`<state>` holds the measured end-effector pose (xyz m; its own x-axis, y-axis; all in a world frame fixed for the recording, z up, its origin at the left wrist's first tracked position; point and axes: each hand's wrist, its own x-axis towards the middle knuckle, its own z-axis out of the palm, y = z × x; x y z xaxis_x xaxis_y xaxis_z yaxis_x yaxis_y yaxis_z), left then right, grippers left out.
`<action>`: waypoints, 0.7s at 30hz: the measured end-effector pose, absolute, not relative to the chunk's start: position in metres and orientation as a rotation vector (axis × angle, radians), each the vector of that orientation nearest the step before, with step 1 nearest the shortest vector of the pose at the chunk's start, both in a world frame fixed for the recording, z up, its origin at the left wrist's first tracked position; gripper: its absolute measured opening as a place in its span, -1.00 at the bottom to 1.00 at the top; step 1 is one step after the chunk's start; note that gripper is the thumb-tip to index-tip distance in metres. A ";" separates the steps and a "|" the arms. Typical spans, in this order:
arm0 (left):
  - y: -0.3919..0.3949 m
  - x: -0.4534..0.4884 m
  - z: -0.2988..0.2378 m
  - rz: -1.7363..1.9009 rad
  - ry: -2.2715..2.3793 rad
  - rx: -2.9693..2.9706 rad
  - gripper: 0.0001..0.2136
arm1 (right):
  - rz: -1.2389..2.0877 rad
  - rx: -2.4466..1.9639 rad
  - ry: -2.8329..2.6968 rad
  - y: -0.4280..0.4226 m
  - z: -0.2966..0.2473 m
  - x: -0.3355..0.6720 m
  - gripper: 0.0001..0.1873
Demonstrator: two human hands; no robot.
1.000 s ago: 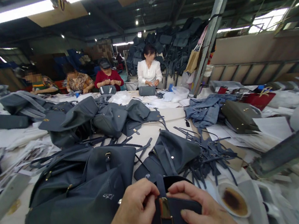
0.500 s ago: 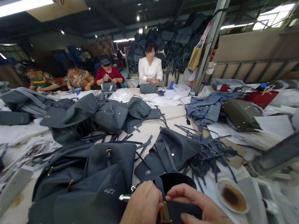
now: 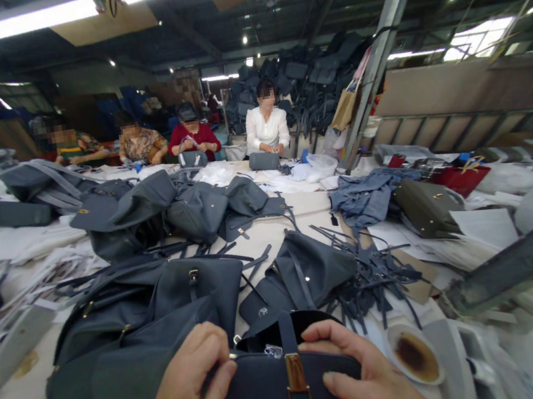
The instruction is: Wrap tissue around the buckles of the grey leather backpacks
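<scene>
A dark navy leather handbag [image 3: 272,394] with a gold buckle on its front strap stands right before me, its mouth open at the top. My left hand [image 3: 186,394] curls round the bag's left top corner, fingers closed on the rim. On the other side my right hand [image 3: 362,373] grips the right top edge, thumb pressed on the bag's front.
Several dark bags [image 3: 180,294] and loose straps [image 3: 374,277] are piled over the long table [image 3: 271,229]. A white bowl of brown liquid [image 3: 415,354] sits just right of my right hand. White papers [image 3: 483,226] lie to the right. Several people sit working at the far end.
My left hand has slid from the buckle at the bag's middle out to its left corner. The bag's mouth now shows more. The right hand has stayed on the right edge.
</scene>
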<state>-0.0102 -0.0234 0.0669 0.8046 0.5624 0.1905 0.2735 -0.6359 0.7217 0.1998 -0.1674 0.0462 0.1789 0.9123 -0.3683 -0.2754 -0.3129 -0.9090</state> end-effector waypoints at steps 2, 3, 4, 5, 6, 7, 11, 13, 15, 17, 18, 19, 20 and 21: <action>-0.025 -0.003 0.069 0.478 0.731 2.236 -0.89 | 1.405 -1.350 -0.699 -0.168 0.046 0.198 -0.60; -0.027 0.003 0.069 0.430 0.741 2.215 -0.81 | 1.411 -1.349 -0.715 -0.169 0.046 0.198 -0.61; -0.030 0.010 0.068 0.381 0.726 2.191 -0.81 | 1.406 -1.354 -0.732 -0.170 0.047 0.197 -0.61; -0.032 0.018 0.067 0.350 0.699 2.170 -0.88 | 1.398 -1.363 -0.750 -0.170 0.047 0.196 -0.62; -0.032 0.026 0.064 0.350 0.678 2.152 -0.95 | 1.383 -1.374 -0.760 -0.171 0.048 0.196 -0.62; -0.032 0.032 0.062 0.387 0.689 2.138 -0.87 | 1.368 -1.383 -0.756 -0.172 0.048 0.196 -0.62; -0.014 0.027 0.059 0.654 0.995 2.243 -0.65 | 1.312 -1.403 -0.652 -0.176 0.047 0.200 -0.56; -0.002 0.007 0.063 0.661 1.002 2.386 -0.68 | 1.268 -1.446 -0.625 -0.175 0.044 0.205 -0.52; 0.007 -0.019 0.064 0.604 0.857 2.465 -0.82 | 1.235 -1.459 -0.617 -0.174 0.040 0.211 -0.52; 0.007 -0.043 0.058 0.568 0.822 2.450 -0.64 | 1.227 -1.407 -0.606 -0.172 0.037 0.217 -0.52; 0.003 -0.051 0.052 0.548 0.840 2.412 -0.54 | 1.239 -1.367 -0.602 -0.172 0.036 0.219 -0.53; -0.003 -0.055 0.043 0.506 0.847 2.352 -0.48 | 1.260 -1.322 -0.614 -0.173 0.036 0.220 -0.54; -0.011 -0.055 0.032 0.492 0.862 2.262 -0.45 | 1.293 -1.275 -0.637 -0.174 0.036 0.220 -0.55; -0.020 -0.050 0.020 0.463 0.829 2.166 -0.41 | 1.338 -1.233 -0.668 -0.175 0.036 0.220 -0.57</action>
